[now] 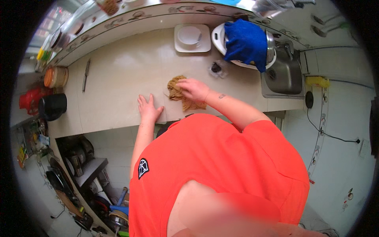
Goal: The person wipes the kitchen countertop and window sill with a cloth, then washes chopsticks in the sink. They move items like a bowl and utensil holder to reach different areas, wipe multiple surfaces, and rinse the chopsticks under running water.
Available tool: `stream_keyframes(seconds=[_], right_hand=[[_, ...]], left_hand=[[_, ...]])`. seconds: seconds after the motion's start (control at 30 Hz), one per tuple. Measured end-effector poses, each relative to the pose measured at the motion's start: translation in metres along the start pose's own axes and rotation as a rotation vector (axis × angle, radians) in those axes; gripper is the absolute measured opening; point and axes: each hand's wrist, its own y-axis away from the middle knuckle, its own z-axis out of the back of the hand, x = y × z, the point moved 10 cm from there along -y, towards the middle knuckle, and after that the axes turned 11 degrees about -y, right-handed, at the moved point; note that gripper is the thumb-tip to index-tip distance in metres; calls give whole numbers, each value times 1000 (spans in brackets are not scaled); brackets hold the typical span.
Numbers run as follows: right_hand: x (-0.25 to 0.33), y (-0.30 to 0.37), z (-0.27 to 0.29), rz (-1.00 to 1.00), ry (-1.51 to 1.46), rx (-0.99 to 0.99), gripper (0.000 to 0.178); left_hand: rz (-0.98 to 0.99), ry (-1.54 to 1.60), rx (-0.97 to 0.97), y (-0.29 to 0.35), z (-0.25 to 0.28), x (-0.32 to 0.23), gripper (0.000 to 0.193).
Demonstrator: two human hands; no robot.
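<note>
A crumpled brown cloth (pixel 176 94) lies on the pale countertop (pixel 122 65) near its front edge. My right hand (pixel 193 91) presses down on it, fingers closed over its upper right part. One end of the cloth spreads out below that hand, toward me. To the left, my left hand (pixel 148 108) rests flat on the counter by the front edge, fingers spread, holding nothing. A small clear plastic bag with something dark in it (pixel 216 68) sits beyond my right hand.
A white square scale (pixel 192 38) stands at the back. Right of it, a blue cloth (pixel 246 44) drapes over a white rack beside the steel sink (pixel 287 75). On the left lie a knife (pixel 85 76), an orange-lidded jar (pixel 56 76) and a black container (pixel 53 107).
</note>
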Motion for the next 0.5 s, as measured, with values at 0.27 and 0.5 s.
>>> stream_keyframes(seconds=[0.27, 0.5], right_hand=[[18, 3, 323, 212, 343, -776, 8], [-116, -87, 371, -259, 831, -209, 22]], left_hand=[[83, -195, 182, -6, -1, -24, 111], [151, -202, 211, -8, -6, -20, 117]])
